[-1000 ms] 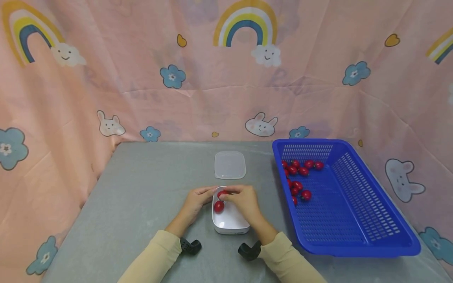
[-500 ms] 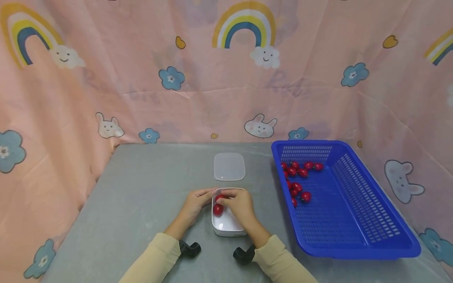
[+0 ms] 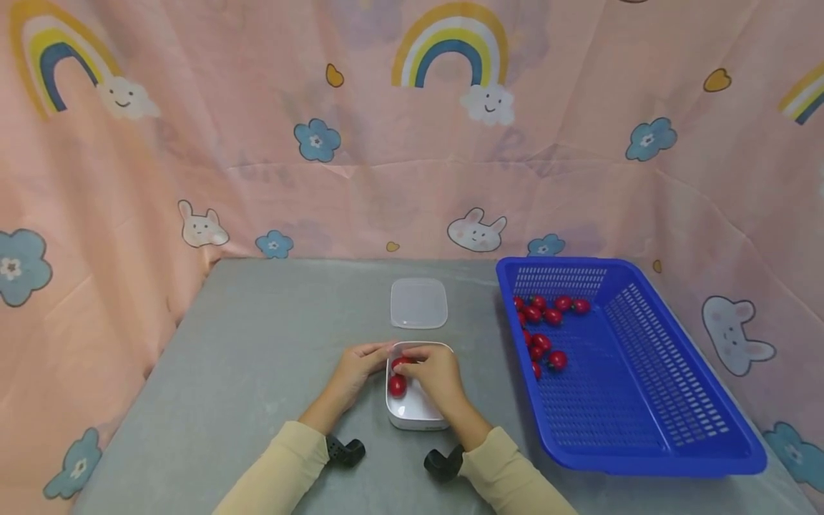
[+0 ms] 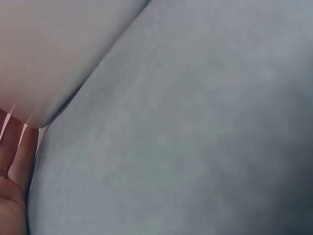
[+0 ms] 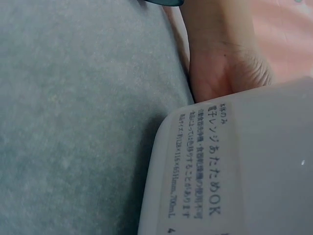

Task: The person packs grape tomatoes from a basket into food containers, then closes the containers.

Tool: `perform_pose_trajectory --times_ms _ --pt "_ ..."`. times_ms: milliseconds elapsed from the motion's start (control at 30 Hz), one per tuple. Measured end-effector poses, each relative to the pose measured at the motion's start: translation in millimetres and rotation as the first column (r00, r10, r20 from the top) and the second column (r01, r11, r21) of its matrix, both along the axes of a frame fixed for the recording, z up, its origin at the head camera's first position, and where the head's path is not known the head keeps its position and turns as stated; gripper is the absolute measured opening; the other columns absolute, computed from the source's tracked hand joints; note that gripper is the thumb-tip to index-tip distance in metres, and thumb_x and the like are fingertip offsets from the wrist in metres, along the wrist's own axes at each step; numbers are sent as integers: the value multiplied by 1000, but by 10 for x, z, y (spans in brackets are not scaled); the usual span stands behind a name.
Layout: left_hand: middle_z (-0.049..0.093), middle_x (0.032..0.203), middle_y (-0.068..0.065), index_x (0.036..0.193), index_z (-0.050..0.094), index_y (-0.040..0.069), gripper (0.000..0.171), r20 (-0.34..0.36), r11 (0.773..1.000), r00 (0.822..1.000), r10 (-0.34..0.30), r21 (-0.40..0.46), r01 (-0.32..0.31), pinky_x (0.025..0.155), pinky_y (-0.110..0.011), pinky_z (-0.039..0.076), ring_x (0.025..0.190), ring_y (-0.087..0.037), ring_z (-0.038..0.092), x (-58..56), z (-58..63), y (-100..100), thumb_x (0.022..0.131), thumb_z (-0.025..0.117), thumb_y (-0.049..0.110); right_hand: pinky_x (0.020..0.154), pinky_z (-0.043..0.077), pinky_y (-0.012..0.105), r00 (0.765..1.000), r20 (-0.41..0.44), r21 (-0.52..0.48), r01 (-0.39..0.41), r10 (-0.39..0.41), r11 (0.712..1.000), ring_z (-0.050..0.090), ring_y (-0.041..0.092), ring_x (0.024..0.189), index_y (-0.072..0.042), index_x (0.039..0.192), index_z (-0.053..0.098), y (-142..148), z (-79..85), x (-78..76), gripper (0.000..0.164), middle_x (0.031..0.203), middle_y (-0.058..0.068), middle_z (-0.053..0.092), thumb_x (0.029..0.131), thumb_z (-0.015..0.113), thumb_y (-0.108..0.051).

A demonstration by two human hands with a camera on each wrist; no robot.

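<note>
A white rectangular container stands on the table between the hands. Inside it, by the left wall, lies a cherry tomato. Just behind that one, the right hand reaches over the rim and pinches a second cherry tomato between thumb and fingers, which partly cover it. At the container's far left corner, the left hand touches the outer wall with extended fingers. Those fingers also lie along the pale wall in the left wrist view. A printed label faces the right wrist camera.
A clear lid lies flat behind the container. To the right stands a blue perforated basket, with several cherry tomatoes gathered along its left side. A patterned pink curtain hangs around the grey table.
Over the last second the right hand has shifted slightly left and nearer, with its tomato. The other tomato sits a little nearer the front. The left hand has barely moved.
</note>
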State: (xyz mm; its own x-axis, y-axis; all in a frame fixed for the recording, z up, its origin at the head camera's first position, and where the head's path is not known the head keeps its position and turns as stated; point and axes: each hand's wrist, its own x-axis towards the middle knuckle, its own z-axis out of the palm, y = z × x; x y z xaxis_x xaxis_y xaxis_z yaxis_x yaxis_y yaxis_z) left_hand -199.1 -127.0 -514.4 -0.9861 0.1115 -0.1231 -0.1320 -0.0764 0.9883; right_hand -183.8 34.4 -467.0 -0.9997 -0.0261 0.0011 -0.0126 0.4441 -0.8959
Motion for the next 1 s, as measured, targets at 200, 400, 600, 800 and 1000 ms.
perform_pose_trajectory --times_ms 200,400,600,800,1000 --pt "71 121 -15 120 66 -9 33 -3 999 1000 4 -37 -4 88 -20 54 93 -1 69 -12 6 -21 95 64 12 84 58 40 1000 5 32 -12 12 999 71 29 98 2 92 79 -17 -1 -29 22 92 16 77 72 86 -6" --pt "72 120 -15 119 68 -7 32 -6 999 1000 9 -42 -9 89 -22 54 95 -3 69 -7 -4 -36 95 65 13 80 57 37 999 21 29 -37 36 999 71 28 94 4 91 78 -33 -15 -35 22 90 17 77 71 86 -5" --pt "72 120 -14 118 69 -6 31 -7 999 1000 6 -47 -7 91 -25 55 97 -4 68 -2 -6 -26 95 65 14 79 58 37 999 16 25 -34 33 999 72 27 93 4 91 78 -22 -26 -36 24 91 17 77 71 86 -5" --pt "72 119 -15 119 67 -8 32 -4 1000 1000 8 -27 -8 89 -22 55 95 -2 68 -2 -15 -7 95 65 13 75 58 34 1000 27 -9 -8 8 1000 73 24 87 4 92 78 -8 -29 -27 24 90 16 77 71 86 -6" --pt "74 116 -12 119 66 -11 33 -14 1000 1000 10 4 -10 86 -20 55 92 -2 69 -3 -30 6 95 64 11 76 59 34 1000 30 -18 0 0 1000 73 23 86 2 94 78 -3 -16 -17 22 93 16 77 75 84 -7"
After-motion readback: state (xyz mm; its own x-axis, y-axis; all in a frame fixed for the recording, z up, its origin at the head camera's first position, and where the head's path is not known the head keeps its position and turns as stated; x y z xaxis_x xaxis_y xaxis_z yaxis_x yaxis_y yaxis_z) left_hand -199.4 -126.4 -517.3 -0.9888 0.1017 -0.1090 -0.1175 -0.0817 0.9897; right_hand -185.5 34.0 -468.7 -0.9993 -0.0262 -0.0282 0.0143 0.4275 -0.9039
